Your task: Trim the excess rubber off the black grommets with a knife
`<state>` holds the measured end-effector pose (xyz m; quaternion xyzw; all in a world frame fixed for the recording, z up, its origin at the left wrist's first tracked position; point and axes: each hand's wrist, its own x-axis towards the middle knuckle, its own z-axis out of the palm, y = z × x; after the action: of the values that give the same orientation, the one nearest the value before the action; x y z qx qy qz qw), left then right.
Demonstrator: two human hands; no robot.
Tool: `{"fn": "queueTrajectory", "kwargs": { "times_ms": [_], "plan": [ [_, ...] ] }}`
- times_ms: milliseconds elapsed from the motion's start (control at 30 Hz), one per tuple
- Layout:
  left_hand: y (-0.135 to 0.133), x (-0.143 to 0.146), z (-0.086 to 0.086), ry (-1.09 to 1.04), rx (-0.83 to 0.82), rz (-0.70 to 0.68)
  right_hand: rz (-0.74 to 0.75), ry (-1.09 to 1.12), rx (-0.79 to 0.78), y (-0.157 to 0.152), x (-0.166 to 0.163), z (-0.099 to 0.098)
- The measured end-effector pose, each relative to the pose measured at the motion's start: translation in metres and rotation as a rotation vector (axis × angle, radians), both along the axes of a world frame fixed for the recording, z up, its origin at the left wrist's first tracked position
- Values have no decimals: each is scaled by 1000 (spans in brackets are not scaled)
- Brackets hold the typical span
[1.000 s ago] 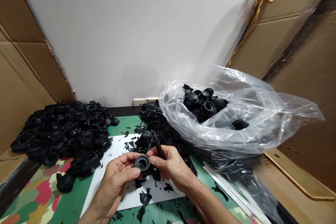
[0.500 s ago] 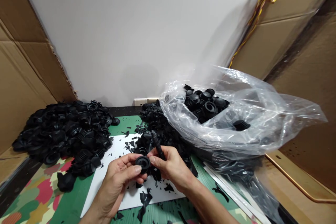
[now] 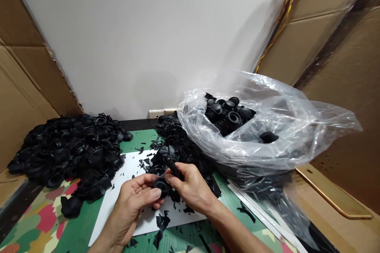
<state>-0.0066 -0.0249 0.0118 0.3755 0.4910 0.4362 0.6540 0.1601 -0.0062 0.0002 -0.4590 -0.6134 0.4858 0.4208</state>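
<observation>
My left hand (image 3: 135,199) pinches a round black rubber bellows (image 3: 161,186) between thumb and fingers, with its ringed open end turned up towards me. In my right hand (image 3: 190,185) is a slim black pen-shaped tool (image 3: 175,168), slanting up and to the left; its tip blends into the dark scraps behind. The right thumb and fingertips meet the bellows' right edge. Both hands are over a white sheet (image 3: 118,193) strewn with black rubber scraps (image 3: 162,227).
A heap of black bellows with ragged edges (image 3: 74,146) lies on the left. At the right stands a clear plastic bag (image 3: 285,150) holding more bellows (image 3: 230,114). Scraps are piled behind my hands (image 3: 178,134). Cardboard (image 3: 26,67) flanks both sides, and a white wall (image 3: 133,39) closes the back.
The bellows has tilted a little, showing more of its ringed inside. The pen-shaped tool leans further left. The whole view has shifted slightly.
</observation>
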Motion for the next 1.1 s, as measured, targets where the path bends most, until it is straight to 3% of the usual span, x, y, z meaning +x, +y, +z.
{"fn": "queueTrajectory", "kwargs": {
  "times_ms": [133,333,467,700,967,1100],
  "plan": [
    [1,1,0,26,20,9,19,-98,83,0,1,2],
    [2,2,-4,95,48,14,42,-349,364,0,2,2],
    [3,3,-9,108,76,50,58,-527,469,-1,1,4],
    [6,5,-9,96,99,88,64,-654,487,-1,0,6],
    [4,6,-6,237,167,83,145,-647,520,5,4,4],
    [3,8,-3,271,183,52,111,-623,493,3,2,5]
  ]
}}
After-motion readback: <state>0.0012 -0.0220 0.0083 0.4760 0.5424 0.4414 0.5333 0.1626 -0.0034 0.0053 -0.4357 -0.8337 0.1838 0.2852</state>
